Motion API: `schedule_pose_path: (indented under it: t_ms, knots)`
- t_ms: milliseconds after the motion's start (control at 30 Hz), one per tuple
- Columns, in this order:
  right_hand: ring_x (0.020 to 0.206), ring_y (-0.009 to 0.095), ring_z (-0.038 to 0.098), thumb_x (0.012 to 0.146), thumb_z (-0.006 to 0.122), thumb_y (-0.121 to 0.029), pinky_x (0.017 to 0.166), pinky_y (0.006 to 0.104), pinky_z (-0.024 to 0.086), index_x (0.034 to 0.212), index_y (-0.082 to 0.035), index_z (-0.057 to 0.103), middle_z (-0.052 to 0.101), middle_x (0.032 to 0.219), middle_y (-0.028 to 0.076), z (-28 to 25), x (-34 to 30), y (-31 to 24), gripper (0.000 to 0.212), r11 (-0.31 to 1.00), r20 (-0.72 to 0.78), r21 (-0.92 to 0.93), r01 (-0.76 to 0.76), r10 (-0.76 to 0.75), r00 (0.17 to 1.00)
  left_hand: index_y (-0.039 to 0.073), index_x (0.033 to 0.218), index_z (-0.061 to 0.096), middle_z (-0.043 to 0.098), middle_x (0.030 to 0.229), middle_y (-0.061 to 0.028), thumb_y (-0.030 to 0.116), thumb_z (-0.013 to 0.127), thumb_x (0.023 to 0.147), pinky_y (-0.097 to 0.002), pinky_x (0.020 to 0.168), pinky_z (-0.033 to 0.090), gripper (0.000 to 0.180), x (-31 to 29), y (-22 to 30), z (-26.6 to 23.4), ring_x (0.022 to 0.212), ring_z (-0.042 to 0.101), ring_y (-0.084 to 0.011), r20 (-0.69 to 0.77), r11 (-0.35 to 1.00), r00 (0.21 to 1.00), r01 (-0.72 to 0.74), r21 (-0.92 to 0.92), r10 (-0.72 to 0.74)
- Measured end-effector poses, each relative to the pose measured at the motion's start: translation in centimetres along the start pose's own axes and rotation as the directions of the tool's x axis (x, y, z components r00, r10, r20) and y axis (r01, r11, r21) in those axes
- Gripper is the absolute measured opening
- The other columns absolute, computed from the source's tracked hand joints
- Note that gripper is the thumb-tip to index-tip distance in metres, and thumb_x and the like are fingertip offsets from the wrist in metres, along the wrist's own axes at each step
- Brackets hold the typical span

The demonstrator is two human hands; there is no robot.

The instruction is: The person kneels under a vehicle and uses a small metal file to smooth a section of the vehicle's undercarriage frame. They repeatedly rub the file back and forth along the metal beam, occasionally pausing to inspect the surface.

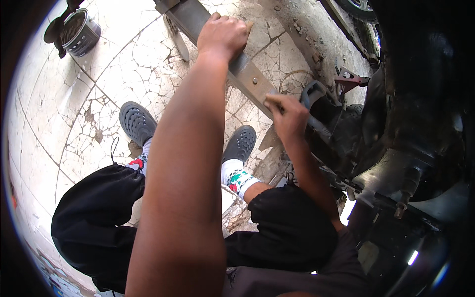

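Note:
A long grey metal beam [247,74] with a round hole or bolt head in its face runs slantwise from the upper middle down to the right. My left hand [224,37] is closed over its far part, knuckles up, and a small tan tip shows beside the fingers; I cannot tell whether that is a finger or a held piece. Nearer and to the right, my right hand [291,116] is closed at the beam's edge, thumb and fingers bent against it. What lies under either palm is hidden.
An opened paint can [83,34] with a dark lid stands at the upper left on the cracked tile floor [64,123]. Dark vehicle parts [415,123] crowd the right side, with a red metal stand [350,80] beside them. My feet in grey clogs [138,123] are below the beam.

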State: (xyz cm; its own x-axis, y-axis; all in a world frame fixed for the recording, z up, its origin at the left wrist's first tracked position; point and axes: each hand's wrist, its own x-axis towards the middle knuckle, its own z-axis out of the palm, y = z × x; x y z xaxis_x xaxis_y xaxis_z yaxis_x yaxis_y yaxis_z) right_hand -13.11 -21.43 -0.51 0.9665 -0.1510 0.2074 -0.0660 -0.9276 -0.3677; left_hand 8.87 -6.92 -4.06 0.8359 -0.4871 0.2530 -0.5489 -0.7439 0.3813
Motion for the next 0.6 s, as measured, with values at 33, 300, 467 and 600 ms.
schedule_pose_path:
  t_ms: [33,300,467,600]
  knots:
    - [0.088,0.030,0.073,0.082,0.084,-0.007,0.076,0.0382,0.058,0.101,-0.010,0.078,0.076,0.095,0.011,0.0,0.1,-0.2,0.020,0.999,-0.005,0.018,0.028,-0.028,1.000,0.012,0.095,0.079,0.080,0.103,-0.0108,0.032,0.037,0.111,-0.0400,0.106,0.046,0.049,-0.1,-0.1,-0.2,0.102,0.075,-0.0225,0.010,1.000,1.000,-0.001,-0.003,0.001]
    - [0.088,0.029,0.073,0.084,0.082,-0.004,0.076,0.0369,0.058,0.101,-0.007,0.078,0.076,0.095,0.011,0.3,1.5,0.1,0.017,0.999,-0.031,0.028,0.028,-0.027,0.999,0.012,0.089,0.076,0.079,0.098,-0.0107,0.020,0.050,0.096,-0.0391,0.103,0.047,0.028,0.0,0.0,-0.3,0.100,0.074,-0.0235,0.018,0.999,0.999,-0.030,-0.020,0.030]
    - [0.089,0.029,0.073,0.083,0.083,-0.004,0.075,0.0375,0.058,0.101,-0.008,0.079,0.076,0.096,0.010,0.1,0.0,-1.0,0.019,0.997,0.013,0.063,0.036,-0.037,0.999,0.010,0.093,0.076,0.078,0.099,-0.0103,0.021,0.050,0.098,-0.0392,0.104,0.048,0.029,0.1,-0.2,-0.5,0.101,0.073,-0.0240,0.023,1.000,1.000,-0.016,-0.005,0.017]
    - [0.085,0.029,0.074,0.082,0.084,-0.004,0.074,0.0365,0.058,0.100,-0.006,0.078,0.076,0.095,0.012,0.3,1.2,0.5,0.019,0.998,-0.041,0.029,-0.049,0.050,0.998,0.010,0.095,0.077,0.078,0.099,-0.0105,0.021,0.050,0.099,-0.0400,0.105,0.047,0.029,-0.2,-0.4,-0.3,0.102,0.073,-0.0233,-0.025,0.996,0.996,-0.081,0.048,0.082]
